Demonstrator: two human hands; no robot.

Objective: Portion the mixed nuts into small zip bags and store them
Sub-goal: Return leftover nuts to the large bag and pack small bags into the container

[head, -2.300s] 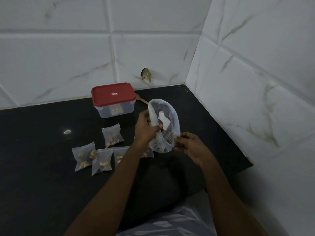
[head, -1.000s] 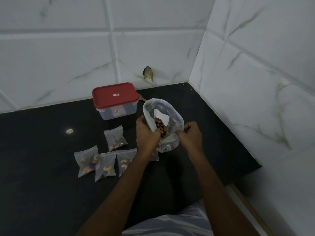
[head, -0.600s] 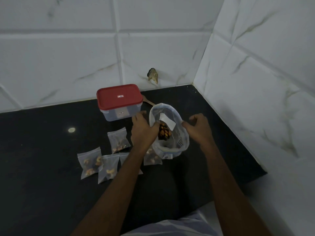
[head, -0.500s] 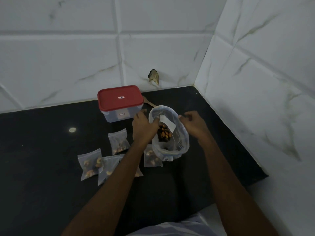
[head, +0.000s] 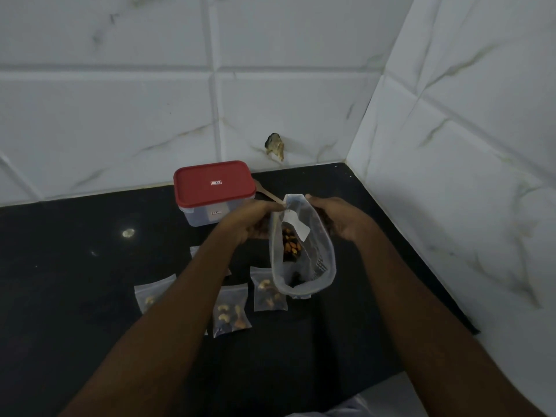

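At the lower left of the frame the small clear zip bags of nuts lie flat on the black stone countertop where they lay a moment ago, four in view and one of them partly hidden under the left forearm. Above them, the clear plastic box with a red lid is still closed, with a wooden spoon handle poking out behind it. What has changed is at the centre. Half a second ago the hands held opposite sides of the large clear plastic bag and kept its mouth round. They have now both travelled to the far edge of its rim and drawn that end to a narrow point, so the opening is long and slim. That looks like the start of closing it, which would mean portioning is about done and storing comes next. The left hand, just left of centre, has its fingers curled and its fingertips pinching the far rim. The bag hangs from that pinch above the counter, its near end sagging over the rightmost small bag, with the remaining mixed nuts in a dark clump inside. The right hand, just right of centre, is likewise curled, its thumb and fingers gripping the same rim close beside the left fingertips.
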